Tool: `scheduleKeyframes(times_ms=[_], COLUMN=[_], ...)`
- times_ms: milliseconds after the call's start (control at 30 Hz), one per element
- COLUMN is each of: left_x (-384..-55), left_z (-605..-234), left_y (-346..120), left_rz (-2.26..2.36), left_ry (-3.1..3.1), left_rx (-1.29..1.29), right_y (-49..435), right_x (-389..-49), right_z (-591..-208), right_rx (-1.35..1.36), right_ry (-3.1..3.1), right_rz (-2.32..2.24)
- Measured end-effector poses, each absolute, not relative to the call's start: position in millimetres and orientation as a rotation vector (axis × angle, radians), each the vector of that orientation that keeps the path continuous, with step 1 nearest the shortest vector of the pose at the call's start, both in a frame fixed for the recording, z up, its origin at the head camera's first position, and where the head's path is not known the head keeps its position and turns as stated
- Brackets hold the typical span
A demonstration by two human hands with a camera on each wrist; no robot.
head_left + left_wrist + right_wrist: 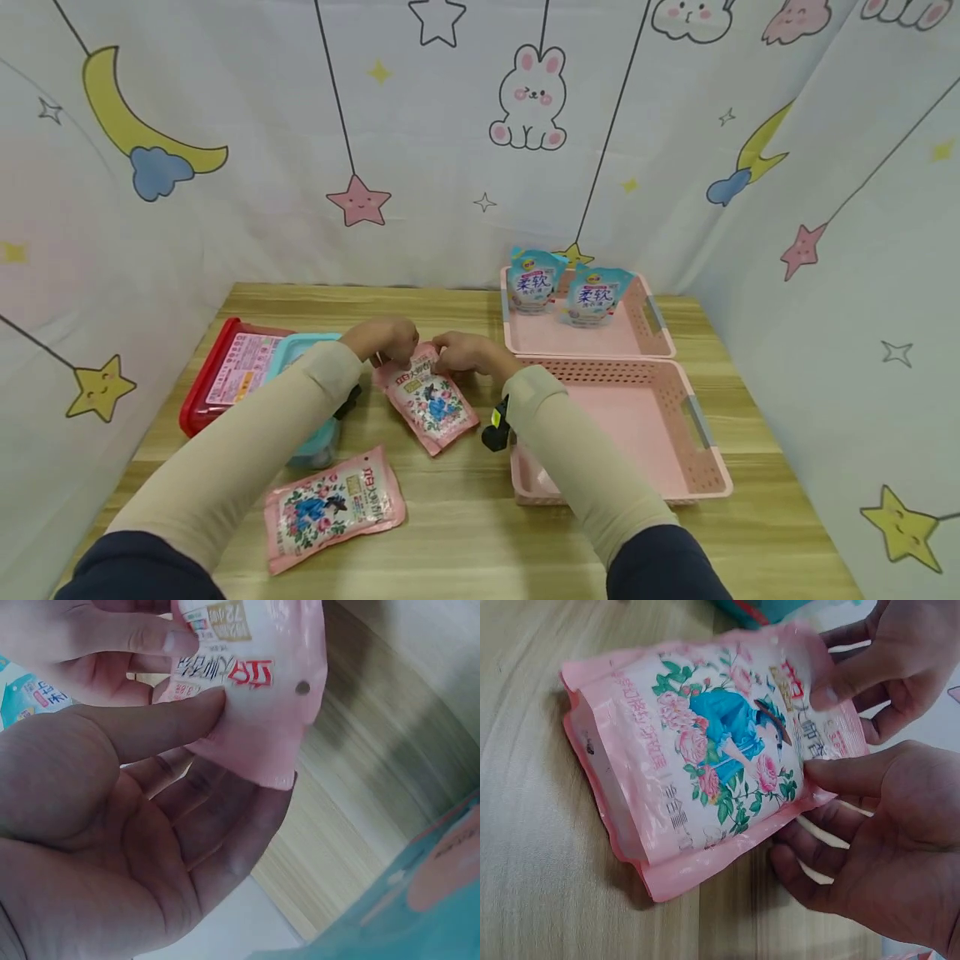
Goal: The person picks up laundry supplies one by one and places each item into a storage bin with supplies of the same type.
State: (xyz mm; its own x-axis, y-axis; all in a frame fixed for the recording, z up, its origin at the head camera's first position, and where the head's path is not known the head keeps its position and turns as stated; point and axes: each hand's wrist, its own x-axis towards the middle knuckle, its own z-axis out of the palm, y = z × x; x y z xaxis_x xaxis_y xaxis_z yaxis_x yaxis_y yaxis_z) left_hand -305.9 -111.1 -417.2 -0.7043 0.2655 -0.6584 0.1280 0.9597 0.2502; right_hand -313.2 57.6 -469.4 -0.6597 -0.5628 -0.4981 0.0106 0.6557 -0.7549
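A pink laundry detergent bag (pixel 429 404) with a flower print lies tilted over the middle of the table, its printed face up. At its far end, my left hand (pixel 390 340) pinches one corner, thumb on the printed side and fingers beneath, as the left wrist view shows. My right hand (pixel 472 353) pinches the same end at the other corner, its thumb (pixel 847 774) on top. In the right wrist view the bag's broad bottom edge (pixel 622 810) points away from both hands. A second pink bag (pixel 333 510) lies flat nearer to me, below the left forearm.
Two pink baskets stand on the right: the back basket (pixel 540 337) holds two blue pouches (pixel 595 296), and the front basket (pixel 630 425) sits partly under my right forearm. To the left are a red-rimmed box (pixel 197 392) and a light-blue-lidded tub (pixel 288 350). A printed curtain (pixel 450 125) hangs behind.
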Motion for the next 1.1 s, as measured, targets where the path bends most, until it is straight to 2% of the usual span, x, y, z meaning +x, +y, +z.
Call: scheduleKeyframes(times_ms=[200,500,1100], left_x=[-306,-302,-295], left_z=[-416,-401,-374], left_y=[-104,-104,-109], left_rz=[0.285,0.506,0.571], left_ry=[2.439,2.55,2.748], left_rx=[0.303,0.327,0.702], right_y=[72,86,115], right_x=[-312,-305,-301], right_z=[-464,-439,-415], right_rx=[-0.431,-0.384,-0.706], right_ry=[2.205,2.144,2.185], right_rz=[-0.922,-1.11,-1.331])
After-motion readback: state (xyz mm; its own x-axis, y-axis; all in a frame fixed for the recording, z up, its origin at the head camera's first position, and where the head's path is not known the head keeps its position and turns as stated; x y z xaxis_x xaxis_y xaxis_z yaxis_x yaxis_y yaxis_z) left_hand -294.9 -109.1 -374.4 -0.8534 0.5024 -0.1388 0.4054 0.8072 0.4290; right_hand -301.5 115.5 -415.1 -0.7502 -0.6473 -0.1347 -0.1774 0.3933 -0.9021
